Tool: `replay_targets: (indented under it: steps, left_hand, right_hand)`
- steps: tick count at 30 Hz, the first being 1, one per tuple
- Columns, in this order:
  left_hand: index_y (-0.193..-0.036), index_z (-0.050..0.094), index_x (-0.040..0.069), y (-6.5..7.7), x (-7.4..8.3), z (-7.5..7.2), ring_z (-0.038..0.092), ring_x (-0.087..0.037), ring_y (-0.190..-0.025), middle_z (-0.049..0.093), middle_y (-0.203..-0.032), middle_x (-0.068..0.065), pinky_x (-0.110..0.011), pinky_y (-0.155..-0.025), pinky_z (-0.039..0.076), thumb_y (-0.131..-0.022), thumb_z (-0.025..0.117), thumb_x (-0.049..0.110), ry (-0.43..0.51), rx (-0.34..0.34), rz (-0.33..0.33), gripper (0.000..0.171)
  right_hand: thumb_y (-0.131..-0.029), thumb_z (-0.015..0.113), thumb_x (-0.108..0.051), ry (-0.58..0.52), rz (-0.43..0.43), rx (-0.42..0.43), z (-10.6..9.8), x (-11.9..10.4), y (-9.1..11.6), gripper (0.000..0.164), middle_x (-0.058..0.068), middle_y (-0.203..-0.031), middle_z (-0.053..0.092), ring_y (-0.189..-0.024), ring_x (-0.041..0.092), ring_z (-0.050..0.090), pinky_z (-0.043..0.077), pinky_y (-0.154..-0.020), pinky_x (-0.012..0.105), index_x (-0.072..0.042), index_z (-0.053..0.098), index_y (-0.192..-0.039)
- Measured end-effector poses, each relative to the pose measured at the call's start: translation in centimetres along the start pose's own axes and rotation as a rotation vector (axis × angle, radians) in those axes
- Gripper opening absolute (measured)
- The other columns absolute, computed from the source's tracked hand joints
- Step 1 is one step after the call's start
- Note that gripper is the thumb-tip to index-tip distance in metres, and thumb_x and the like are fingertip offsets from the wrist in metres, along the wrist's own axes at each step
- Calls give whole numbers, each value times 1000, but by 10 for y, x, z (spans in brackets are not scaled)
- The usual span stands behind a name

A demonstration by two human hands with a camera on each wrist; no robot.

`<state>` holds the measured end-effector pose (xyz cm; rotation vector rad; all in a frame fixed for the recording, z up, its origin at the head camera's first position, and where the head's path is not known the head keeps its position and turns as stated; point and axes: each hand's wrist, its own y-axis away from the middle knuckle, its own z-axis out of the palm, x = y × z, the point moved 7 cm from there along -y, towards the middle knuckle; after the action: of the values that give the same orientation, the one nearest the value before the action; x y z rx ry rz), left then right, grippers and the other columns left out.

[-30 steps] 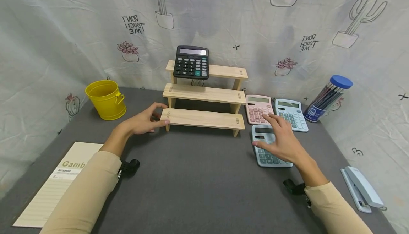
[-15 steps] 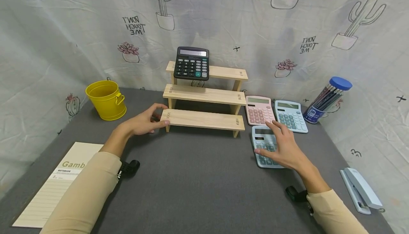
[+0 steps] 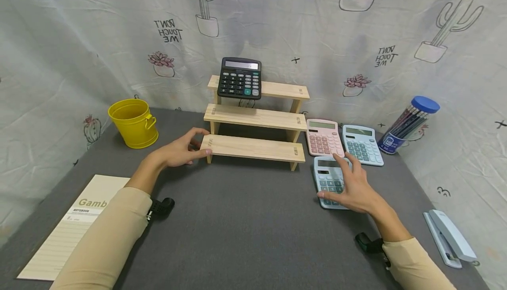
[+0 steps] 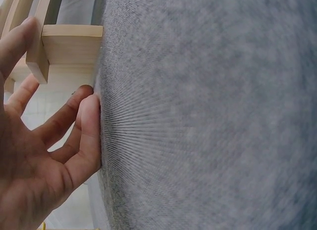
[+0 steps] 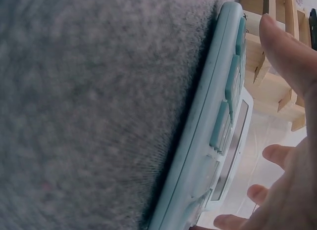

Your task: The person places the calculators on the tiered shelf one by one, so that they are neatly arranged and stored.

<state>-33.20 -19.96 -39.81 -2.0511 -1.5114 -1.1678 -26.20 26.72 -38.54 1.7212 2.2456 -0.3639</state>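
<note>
At the left end of the lowest step of a three-step wooden shelf (image 3: 253, 147), my left hand (image 3: 180, 149) holds the board's corner. Its thumb lies on the board (image 4: 37, 54) and the index finger reaches the end; the other fingers bend near the tabletop. My right hand (image 3: 354, 186) hovers over a light blue calculator (image 3: 328, 175), thumb and fingers spread, covering its right part. In the right wrist view the calculator (image 5: 198, 126) lies flat on the cloth, with a gap between it and the thumb. A black calculator (image 3: 239, 78) leans on the shelf's top step.
A pink calculator (image 3: 322, 136) and another light blue calculator (image 3: 362, 145) lie right of the shelf. Behind them leans a pencil tub (image 3: 408, 125) with a blue lid. A stapler (image 3: 449, 237) is at right; a yellow bucket (image 3: 132, 125) and notebook (image 3: 75, 224) are at left.
My right hand has shifted slightly toward me and to the right over the light blue calculator, uncovering more of its keys. My left hand stays at the shelf. The view has shifted a little.
</note>
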Motion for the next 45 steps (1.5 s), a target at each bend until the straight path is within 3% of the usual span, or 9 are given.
replay_targets:
  steps: [10, 18, 23, 29, 36, 45]
  left_hand:
    - [-155, 23, 26, -1, 0, 0, 60, -38, -112, 44, -142, -28, -40, -80, 56, -99, 65, 53, 2, 2, -4, 75]
    - [-155, 23, 26, -1, 0, 1, 60, -38, -113, 43, -142, -28, -39, -80, 56, -99, 65, 53, 4, -4, -6, 75]
    - [-155, 23, 28, -3, -3, 2, 59, -38, -114, 43, -143, -27, -38, -80, 56, -97, 65, 56, 1, -1, -29, 78]
    - [-155, 23, 30, -4, -4, 0, 60, -36, -113, 44, -143, -25, -38, -80, 55, -96, 66, 58, -3, 16, -38, 78]
    - [-154, 23, 29, -6, -5, 1, 61, -34, -108, 44, -142, -26, -37, -79, 54, -96, 67, 58, 1, 16, -28, 79]
    - [-155, 22, 28, -6, -5, 1, 59, -37, -114, 43, -145, -27, -37, -80, 55, -96, 66, 58, -2, 11, -29, 79]
  right_hand:
    - [-78, 83, -63, -9, 27, -43, 4, 1, -1, 125, 34, -164, -2, -139, 68, 13, 28, -97, 86, -12, 9, -164]
    - [-76, 86, -56, -41, 30, -63, 11, 2, 1, 140, 36, -162, -6, -142, 65, 4, 18, -106, 82, -3, -10, -162]
    - [-77, 86, -56, -23, 26, -75, 12, 0, 1, 139, 37, -162, -4, -142, 66, 5, 20, -102, 85, -2, -11, -161]
    - [-75, 86, -58, -24, 48, -102, 14, 3, -2, 140, 39, -161, -6, -144, 66, 0, 8, -109, 81, 1, -8, -161]
    - [-76, 87, -47, -46, 85, -73, 12, 5, -2, 133, 32, -164, -12, -136, 71, 10, 24, -87, 92, -8, -6, -162]
    - [-76, 87, -35, -104, 89, -7, 6, 7, -3, 129, 22, -167, -19, -139, 66, 5, 23, -84, 87, -13, -5, -163]
